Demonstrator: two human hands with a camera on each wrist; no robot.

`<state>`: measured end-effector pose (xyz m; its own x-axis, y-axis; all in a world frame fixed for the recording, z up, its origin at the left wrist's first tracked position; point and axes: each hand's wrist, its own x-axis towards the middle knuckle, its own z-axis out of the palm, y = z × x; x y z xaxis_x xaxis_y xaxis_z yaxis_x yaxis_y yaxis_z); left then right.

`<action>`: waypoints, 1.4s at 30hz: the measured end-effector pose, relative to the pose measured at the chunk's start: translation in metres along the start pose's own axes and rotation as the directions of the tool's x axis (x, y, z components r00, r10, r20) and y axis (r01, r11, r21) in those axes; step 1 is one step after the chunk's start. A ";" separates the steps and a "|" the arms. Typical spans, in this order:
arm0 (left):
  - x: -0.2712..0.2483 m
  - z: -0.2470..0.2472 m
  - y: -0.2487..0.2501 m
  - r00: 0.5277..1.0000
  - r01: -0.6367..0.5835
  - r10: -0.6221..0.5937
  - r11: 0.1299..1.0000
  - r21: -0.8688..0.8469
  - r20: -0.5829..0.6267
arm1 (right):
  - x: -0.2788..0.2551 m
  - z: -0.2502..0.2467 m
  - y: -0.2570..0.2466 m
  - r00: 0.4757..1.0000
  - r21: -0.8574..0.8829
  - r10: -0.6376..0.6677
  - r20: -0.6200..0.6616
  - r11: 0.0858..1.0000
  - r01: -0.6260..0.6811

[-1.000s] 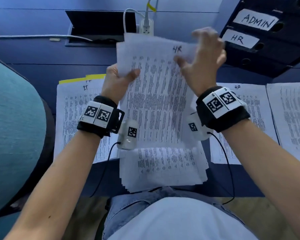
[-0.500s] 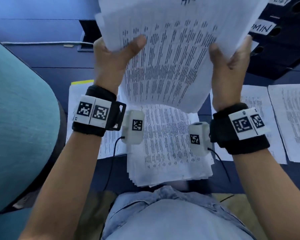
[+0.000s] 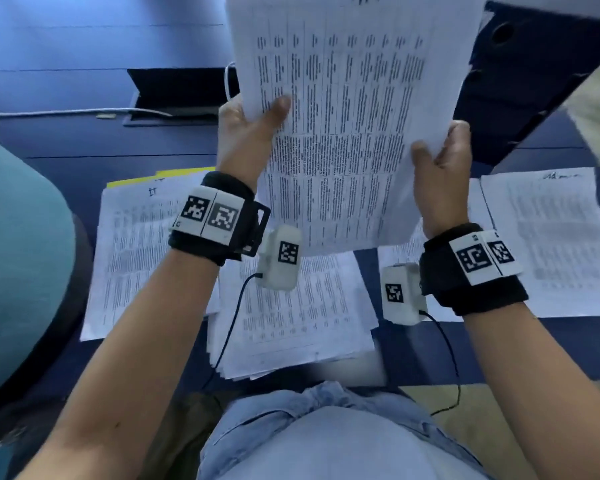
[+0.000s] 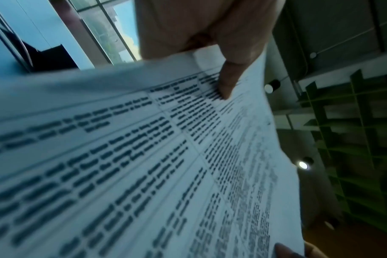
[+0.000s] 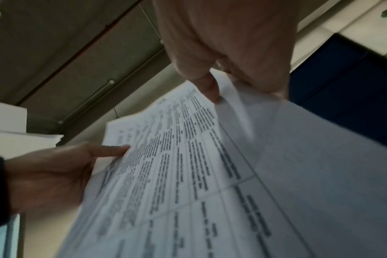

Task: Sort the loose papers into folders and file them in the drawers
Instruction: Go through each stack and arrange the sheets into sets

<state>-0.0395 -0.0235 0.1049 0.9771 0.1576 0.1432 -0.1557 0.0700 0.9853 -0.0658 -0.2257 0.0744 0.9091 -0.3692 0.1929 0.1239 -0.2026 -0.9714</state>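
On the dark blue desk (image 3: 84, 140) lie several sorted piles (image 3: 142, 258) and one unsorted heap (image 3: 309, 317). The left hand (image 3: 246, 133) and right hand (image 3: 440, 168) both pinch a sheet (image 3: 343, 116) raised above them. Sorting seems partly done; nothing looks filed yet.

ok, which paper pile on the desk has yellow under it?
The left pile, marked "IT": a yellow edge sticks out at its top. The middle pile and the right pile show none.
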 end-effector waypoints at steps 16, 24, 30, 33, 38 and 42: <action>-0.032 0.157 -0.142 0.854 0.467 -0.518 0.721 0.511 -0.050 | 0.028 -0.134 0.124 0.936 -0.669 0.345 -0.071 0.679 -0.301; -0.042 0.166 -0.165 0.840 0.386 -0.539 0.504 0.773 -0.068 | 0.024 -0.122 0.146 0.847 -0.883 0.530 -0.034 0.380 -0.274; -0.042 0.161 -0.167 0.837 0.300 -0.547 0.493 0.817 0.023 | 0.018 -0.122 0.160 0.810 -0.943 0.585 0.047 0.295 -0.158; -0.037 0.154 -0.159 0.865 0.289 -0.499 0.577 0.764 0.049 | 0.022 -0.115 0.150 0.851 -0.944 0.523 0.053 0.305 -0.128; -0.014 0.124 -0.115 0.951 0.234 -0.308 0.767 0.597 0.024 | 0.026 -0.067 0.107 0.882 -0.874 0.421 0.211 0.486 -0.023; 0.011 0.072 -0.089 0.969 0.213 -0.246 0.803 0.556 -0.016 | 0.018 -0.011 0.068 0.872 -0.782 0.332 0.358 0.617 0.086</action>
<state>-0.0045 -0.0990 0.0254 0.9829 0.1514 -0.1047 0.1637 -0.4580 0.8738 -0.0454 -0.2556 0.0133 0.9768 -0.0644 -0.2043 -0.1562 -0.8665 -0.4741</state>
